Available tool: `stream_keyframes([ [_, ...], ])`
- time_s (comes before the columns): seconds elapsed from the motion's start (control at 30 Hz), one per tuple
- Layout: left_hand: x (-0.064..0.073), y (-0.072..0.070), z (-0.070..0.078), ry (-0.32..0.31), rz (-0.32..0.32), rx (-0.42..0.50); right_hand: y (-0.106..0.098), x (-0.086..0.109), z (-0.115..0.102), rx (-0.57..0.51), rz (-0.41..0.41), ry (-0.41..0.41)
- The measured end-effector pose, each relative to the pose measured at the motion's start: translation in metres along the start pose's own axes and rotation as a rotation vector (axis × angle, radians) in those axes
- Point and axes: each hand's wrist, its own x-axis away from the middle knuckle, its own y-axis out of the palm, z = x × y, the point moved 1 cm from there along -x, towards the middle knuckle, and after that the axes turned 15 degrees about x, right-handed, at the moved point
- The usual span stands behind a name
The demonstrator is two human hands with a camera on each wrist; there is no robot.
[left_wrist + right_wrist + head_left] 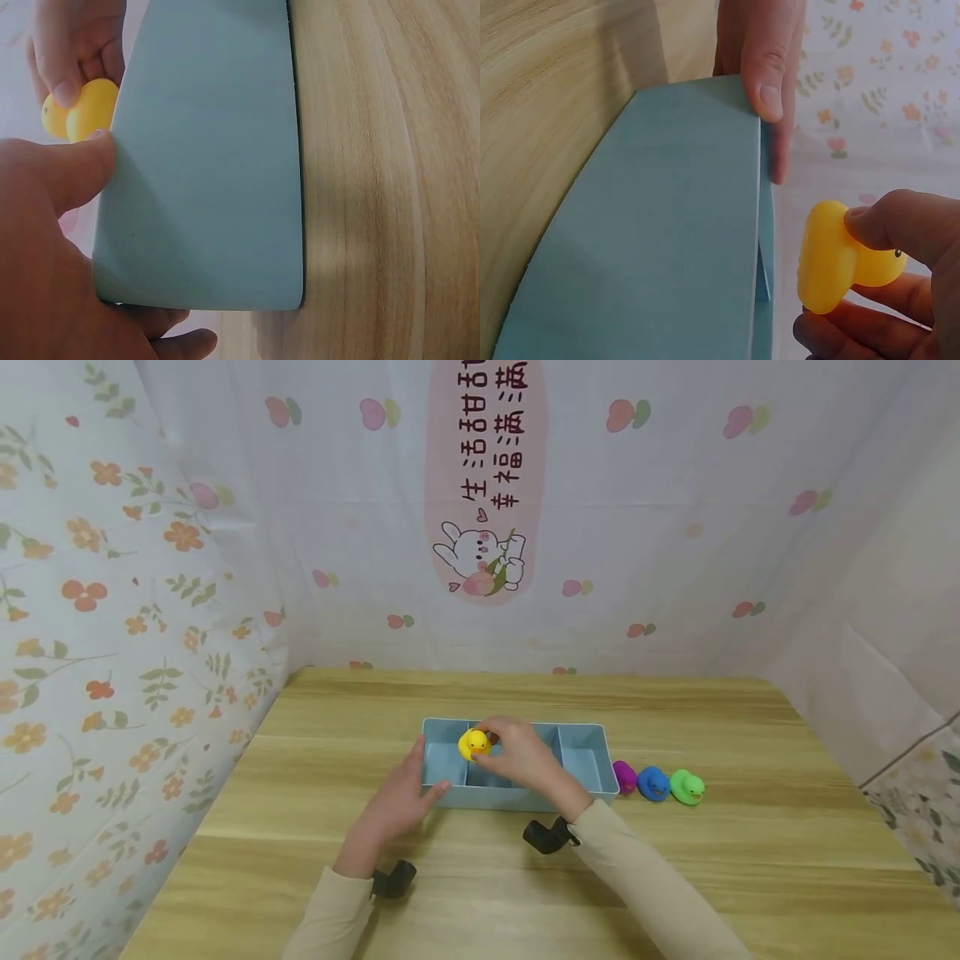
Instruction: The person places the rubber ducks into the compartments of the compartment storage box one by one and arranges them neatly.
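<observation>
A yellow toy duck (474, 744) is pinched between the thumb and fingers of my right hand (521, 756), over the left part of a blue-grey divided box (495, 798). In the right wrist view the duck (829, 259) shows above the box's rim. My left hand (397, 797) holds the box's left end. The left wrist view has its thumb on the front rim and its fingers round the end wall. Part of the box's middle is hidden behind my right hand.
Right of the box, a purple duck (625, 777), a blue duck (654, 784) and a green duck (687, 787) stand in a row on the wooden table (480, 893). The purple one is close against the box's right end. Patterned cloth (637, 527) hangs behind the table and at its sides.
</observation>
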Motion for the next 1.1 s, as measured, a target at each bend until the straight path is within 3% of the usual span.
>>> stream_keyframes([
  [0.47,0.001,0.003,-0.004,0.018,-0.005,-0.001,0.022,-0.02,-0.02,0.015,-0.009,-0.116],
  [0.9,-0.004,0.001,-0.002,0.048,-0.001,0.001,0.032,-0.034,-0.028,0.198,-0.043,-0.144],
  [1.1,0.0,0.002,-0.002,0.058,-0.004,-0.007,0.041,-0.035,-0.029,0.288,-0.06,-0.118],
])
